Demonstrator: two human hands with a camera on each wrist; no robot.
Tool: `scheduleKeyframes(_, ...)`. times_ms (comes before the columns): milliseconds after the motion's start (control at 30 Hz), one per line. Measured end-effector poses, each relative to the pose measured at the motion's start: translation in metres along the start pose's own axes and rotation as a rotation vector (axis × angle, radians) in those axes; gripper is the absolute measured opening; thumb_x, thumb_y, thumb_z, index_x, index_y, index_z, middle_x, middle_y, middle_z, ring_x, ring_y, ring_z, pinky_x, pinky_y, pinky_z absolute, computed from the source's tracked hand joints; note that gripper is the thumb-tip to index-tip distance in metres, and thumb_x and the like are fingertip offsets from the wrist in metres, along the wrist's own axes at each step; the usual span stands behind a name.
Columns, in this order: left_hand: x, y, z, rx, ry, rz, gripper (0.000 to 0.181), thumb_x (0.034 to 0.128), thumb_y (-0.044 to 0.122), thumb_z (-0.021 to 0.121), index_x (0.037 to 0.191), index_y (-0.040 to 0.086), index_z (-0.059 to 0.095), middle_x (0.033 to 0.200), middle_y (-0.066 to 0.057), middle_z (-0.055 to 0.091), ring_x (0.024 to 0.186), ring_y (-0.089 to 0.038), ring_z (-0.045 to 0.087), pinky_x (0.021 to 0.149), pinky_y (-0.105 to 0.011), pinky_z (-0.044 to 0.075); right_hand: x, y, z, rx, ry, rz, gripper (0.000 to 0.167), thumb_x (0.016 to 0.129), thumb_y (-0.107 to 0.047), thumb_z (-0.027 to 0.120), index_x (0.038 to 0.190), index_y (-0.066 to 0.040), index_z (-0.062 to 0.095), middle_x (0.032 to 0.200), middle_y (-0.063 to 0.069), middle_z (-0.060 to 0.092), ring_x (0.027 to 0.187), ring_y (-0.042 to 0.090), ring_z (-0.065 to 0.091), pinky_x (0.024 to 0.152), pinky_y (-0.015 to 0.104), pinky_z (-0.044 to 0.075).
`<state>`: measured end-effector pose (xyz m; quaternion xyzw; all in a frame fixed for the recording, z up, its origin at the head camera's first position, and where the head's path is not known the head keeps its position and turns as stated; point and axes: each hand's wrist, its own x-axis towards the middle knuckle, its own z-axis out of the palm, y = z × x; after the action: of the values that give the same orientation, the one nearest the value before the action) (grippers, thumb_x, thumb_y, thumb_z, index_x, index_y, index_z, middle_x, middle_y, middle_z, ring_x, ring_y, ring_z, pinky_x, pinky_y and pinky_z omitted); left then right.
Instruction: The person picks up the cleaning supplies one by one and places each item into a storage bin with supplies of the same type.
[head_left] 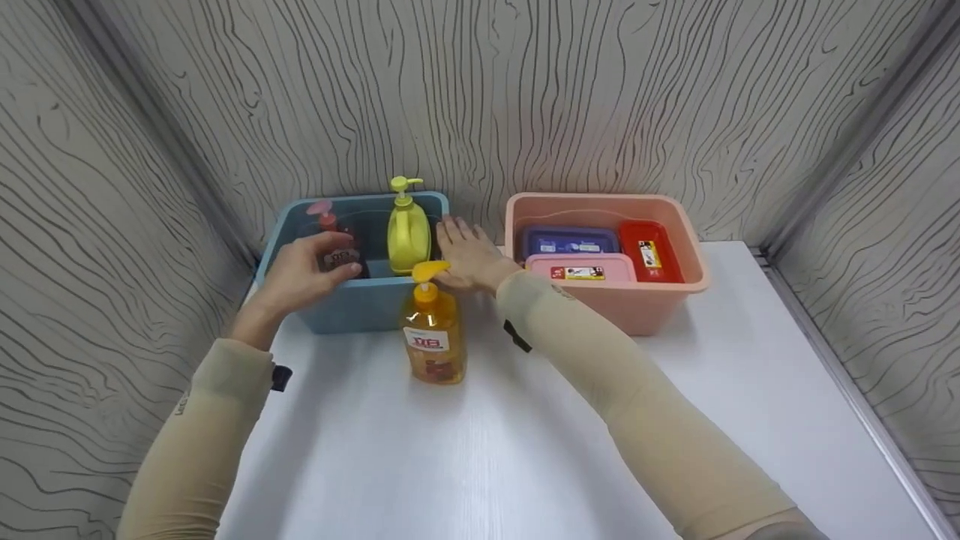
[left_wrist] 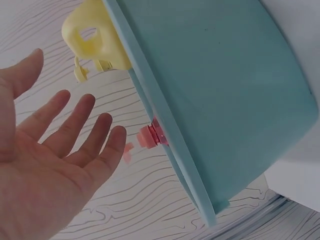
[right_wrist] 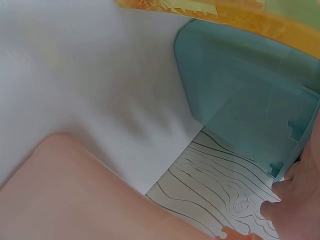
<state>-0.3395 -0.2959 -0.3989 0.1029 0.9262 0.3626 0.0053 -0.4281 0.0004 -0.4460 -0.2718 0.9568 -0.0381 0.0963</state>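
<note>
My left hand (head_left: pixel 304 274) hovers over the front left of the blue bin (head_left: pixel 352 309), fingers loosely bent and nothing in them. Behind it, inside the bin, stands a dark red bottle with a pink pump (head_left: pixel 328 220), partly covered by the hand. The left wrist view shows the palm and spread fingers apart from that pump (left_wrist: pixel 146 137). My right hand (head_left: pixel 472 255) lies with extended fingers along the bin's right side. A yellow pump bottle (head_left: pixel 409 240) stands in the bin's right part. Just in front, an amber dish soap bottle (head_left: pixel 435 341) stands upright on the table.
To the right, a pink bin (head_left: pixel 652 309) holds a purple-lidded box (head_left: pixel 574 241), a pink-lidded box (head_left: pixel 581 268) and a red box (head_left: pixel 652 255). Both bins stand on a white table (head_left: pixel 465 465) against a wood-patterned wall (head_left: pixel 480 97).
</note>
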Motion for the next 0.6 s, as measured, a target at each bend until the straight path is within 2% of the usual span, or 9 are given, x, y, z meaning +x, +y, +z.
scheduleKeyframes(333,-0.006,0.002,0.02,-0.033,-0.01,0.012,0.058,0.1097,0.027,0.074,0.162,0.01,0.057,0.166,-0.018,0.06,0.151,-0.041,0.062,0.13,-0.061,0.048,-0.003,0.001,0.0,-0.002,0.006,-0.004,0.095,0.116,-0.061,0.043,0.181,-0.004,0.003,0.191,0.019,-0.004,0.18,0.041,0.006,0.147,0.058,0.011)
scheduleKeyframes(600,-0.012,0.001,0.034,-0.047,0.002,0.084,0.048,0.1066,0.025,0.078,0.15,0.009,0.066,0.155,-0.017,0.068,0.145,-0.042,0.064,0.13,-0.067,0.046,-0.003,0.0,-0.001,-0.006,0.008,-0.007,0.095,0.116,-0.062,0.04,0.181,-0.004,0.002,0.191,0.019,-0.004,0.179,0.041,0.005,0.147,0.057,0.008)
